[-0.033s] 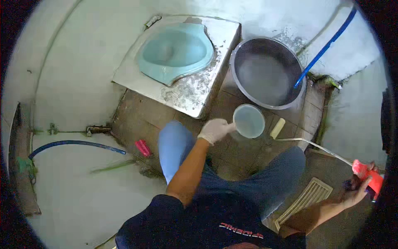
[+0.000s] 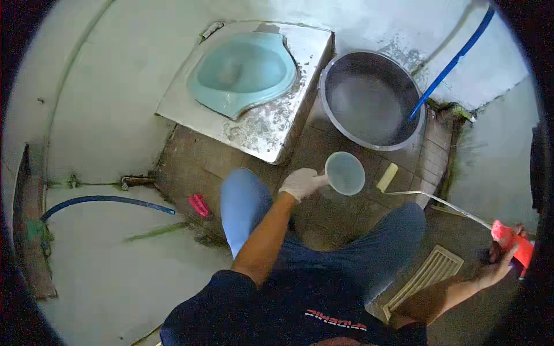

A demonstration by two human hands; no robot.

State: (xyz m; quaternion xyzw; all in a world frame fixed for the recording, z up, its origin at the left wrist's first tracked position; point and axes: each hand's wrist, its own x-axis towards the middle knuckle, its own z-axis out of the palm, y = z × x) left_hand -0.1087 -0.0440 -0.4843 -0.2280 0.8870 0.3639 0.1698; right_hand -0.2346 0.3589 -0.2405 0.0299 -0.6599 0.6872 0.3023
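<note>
A pale glove covers my left hand (image 2: 301, 184), whose fingers are closed round the short handle of a light translucent dipper (image 2: 345, 174). The dipper hangs over the floor between my knees, just short of the large grey tub (image 2: 324, 95). Off to the right, my bare right hand (image 2: 497, 268) grips a paint roller at its handle end. The roller's thin metal rod runs left to its pale yellow sleeve (image 2: 387, 177), near the dipper. Something bright red (image 2: 521, 249) is at the roller's handle end in that hand; its exact form is unclear near the dark rim.
A blue hose (image 2: 450, 69) reaches into the tub. Left of it, a light-blue squat toilet (image 2: 242, 104) is set in a raised, stained platform. A tap (image 2: 135, 181), another blue hose (image 2: 109, 199) and a pink crumpled object (image 2: 199, 205) lie leftward. A slatted grate (image 2: 424, 279) is near my right forearm.
The dipper has shifted slightly down and left, and its bowl is tilted a little differently. My right hand and the roller are almost unmoved.
</note>
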